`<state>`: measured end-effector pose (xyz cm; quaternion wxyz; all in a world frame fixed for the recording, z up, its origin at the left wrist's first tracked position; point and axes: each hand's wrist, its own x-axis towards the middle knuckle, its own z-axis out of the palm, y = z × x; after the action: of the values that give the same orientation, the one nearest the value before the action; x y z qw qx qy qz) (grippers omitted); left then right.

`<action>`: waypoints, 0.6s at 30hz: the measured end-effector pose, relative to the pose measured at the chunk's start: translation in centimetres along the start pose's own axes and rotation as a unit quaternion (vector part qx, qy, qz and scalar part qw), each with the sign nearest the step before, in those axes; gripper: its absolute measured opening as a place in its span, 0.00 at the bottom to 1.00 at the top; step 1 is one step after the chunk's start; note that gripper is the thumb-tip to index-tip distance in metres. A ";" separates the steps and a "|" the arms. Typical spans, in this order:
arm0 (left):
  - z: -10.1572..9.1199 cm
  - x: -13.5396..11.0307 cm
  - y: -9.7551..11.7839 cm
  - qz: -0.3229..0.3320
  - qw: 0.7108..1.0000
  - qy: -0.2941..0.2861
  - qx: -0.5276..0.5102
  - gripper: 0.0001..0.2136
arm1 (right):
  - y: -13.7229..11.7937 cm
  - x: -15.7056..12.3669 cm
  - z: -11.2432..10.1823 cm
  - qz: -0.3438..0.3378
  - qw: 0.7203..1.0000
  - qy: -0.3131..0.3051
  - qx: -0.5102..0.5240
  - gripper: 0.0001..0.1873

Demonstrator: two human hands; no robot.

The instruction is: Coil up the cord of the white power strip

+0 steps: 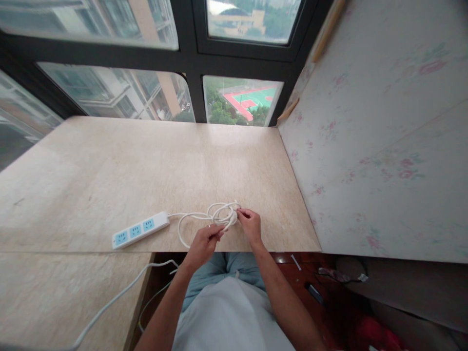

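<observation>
Clock centred on the cord, 12 toward the window.

Cord (229, 222): white, loose coil of several loops, lying on the sill (164, 165) near its front edge. One wider loop sags to 8 o'clock, reaching the front edge just beside the left wrist.

Left hand (204, 242): at 7 o'clock, ring on one finger. Thumb and fingers closed, pinching cord strands at the low side of the coil.

Right hand (250, 225): between 3 and 4 o'clock. Thumb and fingertips pinched together on the coil's right side, gripping cord; exact strand hidden by the fingers.

Strip (140, 230): just under 9 o'clock, flat on the sill, untouched. White body, three blue sockets facing up. Cord leaves its right end, runs to the coil. Its left end sits close to the front edge.

Second cable (109, 304): 8 o'clock, over the ledge (66, 297), well apart from both hands.

Window (199, 97): 12 o'clock, dark frame. Wall (365, 131): 2 o'clock, floral paper. Floor (292, 280): 4 o'clock, dark red, small items on it, too blurred to ID.
</observation>
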<state>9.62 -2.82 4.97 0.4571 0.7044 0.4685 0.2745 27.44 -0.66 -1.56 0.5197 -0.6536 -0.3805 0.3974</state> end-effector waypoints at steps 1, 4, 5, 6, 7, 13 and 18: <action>0.0 0.0 0.2 0.008 1.000 0.006 -0.016 0.14 | 0.1 0.0 0.0 0.006 1.000 -0.006 0.006 0.14; 0.4 0.2 1.1 0.030 0.996 0.034 -0.073 0.17 | 0.3 0.1 0.0 0.019 1.000 -0.004 -0.002 0.15; 0.6 0.2 1.4 0.029 0.994 0.048 -0.093 0.18 | 0.4 0.2 0.0 0.020 1.000 0.000 -0.007 0.14; 0.8 0.3 1.7 0.024 0.991 0.065 -0.115 0.18 | 0.5 0.2 -0.1 0.017 1.000 0.002 -0.011 0.14; 0.9 0.3 1.8 0.013 0.986 0.087 -0.140 0.18 | 0.6 0.2 -0.2 0.010 1.000 0.002 -0.015 0.14; -1.8 0.5 2.5 -0.024 0.904 0.221 -0.365 0.15 | 0.7 0.5 -1.2 0.001 0.999 0.028 -0.043 0.13; -7.4 1.7 5.4 0.051 0.826 0.287 -0.482 0.12 | 0.3 0.2 -1.9 -0.021 0.997 -0.006 -0.068 0.13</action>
<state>6.45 0.85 12.95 0.5685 0.3067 0.3505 0.6782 29.25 -1.24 -1.62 0.4797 -0.6769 -0.4237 0.3635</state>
